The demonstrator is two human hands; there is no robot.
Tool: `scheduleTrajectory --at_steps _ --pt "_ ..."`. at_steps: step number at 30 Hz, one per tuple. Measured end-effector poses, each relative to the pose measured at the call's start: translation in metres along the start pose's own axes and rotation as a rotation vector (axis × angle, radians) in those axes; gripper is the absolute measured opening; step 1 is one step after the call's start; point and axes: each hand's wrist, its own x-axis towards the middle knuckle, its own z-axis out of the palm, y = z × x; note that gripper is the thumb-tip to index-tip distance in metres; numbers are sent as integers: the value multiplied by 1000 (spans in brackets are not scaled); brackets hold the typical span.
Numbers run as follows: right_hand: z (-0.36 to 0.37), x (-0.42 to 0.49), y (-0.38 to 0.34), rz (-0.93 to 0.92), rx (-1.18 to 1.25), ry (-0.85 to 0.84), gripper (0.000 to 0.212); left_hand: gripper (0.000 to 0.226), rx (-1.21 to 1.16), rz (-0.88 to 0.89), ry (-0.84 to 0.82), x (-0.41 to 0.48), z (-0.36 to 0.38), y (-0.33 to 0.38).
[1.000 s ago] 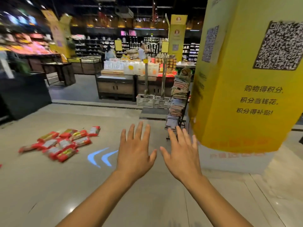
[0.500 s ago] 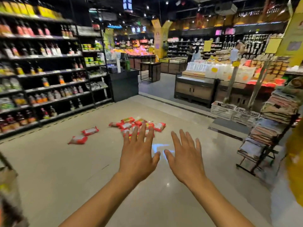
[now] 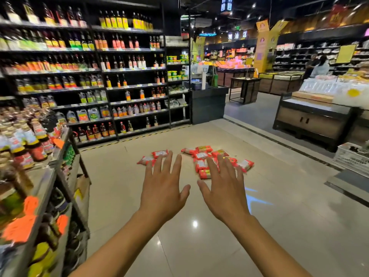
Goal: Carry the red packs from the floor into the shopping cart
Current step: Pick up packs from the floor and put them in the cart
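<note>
Red packs [image 3: 201, 155] lie scattered on the floor [image 3: 289, 226], beyond both hands. Left hand [image 3: 162, 188] and right hand [image 3: 225, 194]: fingers spread, empty. Main heap lies ahead of the right hand, probably nearer; two strays ahead of the left.
</note>
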Motion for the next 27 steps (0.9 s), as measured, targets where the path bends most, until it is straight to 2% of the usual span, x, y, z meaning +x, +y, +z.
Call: scheduleTrajectory --at_steps 10,18,27 --pt "59 152 0 -67 -52 -12 72 84 -50 -78 4 136 62 -44" --pt "99 262 -12 -90 -46 22 71 84 -59 -64 14 237 92 -87" --pt "135 364 -18 -110 -15 -40 69 84 -50 -91 -1 324 131 -126"
